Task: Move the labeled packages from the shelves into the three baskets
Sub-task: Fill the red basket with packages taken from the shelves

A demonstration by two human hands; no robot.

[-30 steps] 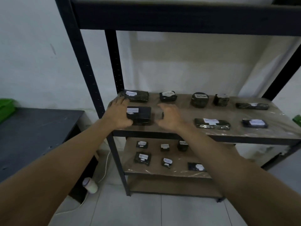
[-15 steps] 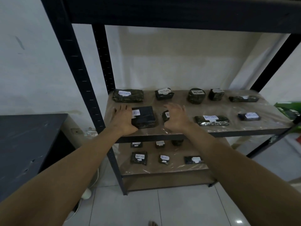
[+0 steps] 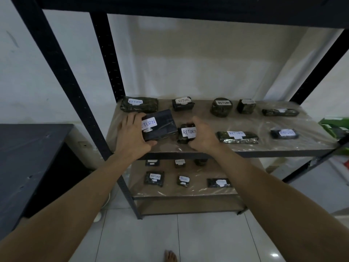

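Upper shelf (image 3: 245,148): nine dark wrapped packages, each with a white label. Five sit in the back row and two front right; the other two are in hand at front left. Lower shelf (image 3: 188,191): six smaller packages visible, three in back partly hidden by the upper shelf edge and three in front. Left hand (image 3: 132,137) grips a flat black package (image 3: 160,125) marked RETURN, thumb curled under its near edge, fingers along its left side; the package is tilted, far edge raised off the shelf. Right hand (image 3: 203,137) is curled round a small lumpy package (image 3: 186,133), also marked RETURN, just beside the flat one; cannot tell whether it is lifted. Both forearms reach forward and converge on the shelf's front left corner. One green basket (image 3: 334,127) shows at the right edge; one dark tabletop (image 3: 28,157) stands left.
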